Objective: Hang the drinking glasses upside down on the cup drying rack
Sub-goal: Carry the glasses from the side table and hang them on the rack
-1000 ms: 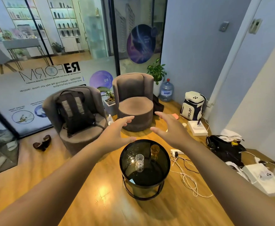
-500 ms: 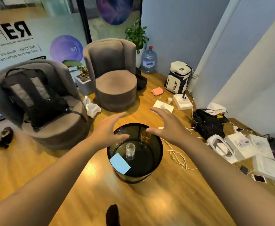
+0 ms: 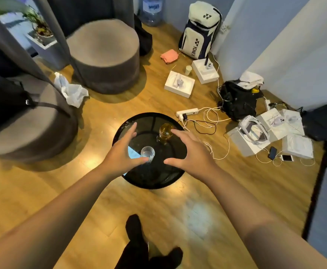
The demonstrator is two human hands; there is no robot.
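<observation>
On the small round black table (image 3: 139,177), seen from the head camera, stand two drinking glasses. The clear glass (image 3: 147,153) sits upright toward the left edge of the table, and the yellow glass (image 3: 165,133) sits upright toward the far edge. They stand apart from each other. A blue paper (image 3: 133,152) lies flat just beside the clear glass. No cup drying rack shows anywhere in this view.

The left hand (image 3: 123,150) is over the left side of the table with its fingers spread, and its thumb is close to the clear glass. It cannot be told if the thumb touches it. The right hand (image 3: 188,152) is over the right side with its fingers spread too, near the yellow glass. Neither hand holds anything.

A few things could go wrong from here. The table top looks smooth and shiny, so a bumped glass may slide or tip over. Whether the yellow glass holds a drink cannot be told; if it does, turning it over would spill it. The white cords (image 3: 207,121) lie on the wood floor (image 3: 100,210) just beside the table, and a foot (image 3: 134,228) could catch on them while carrying a glass.
</observation>
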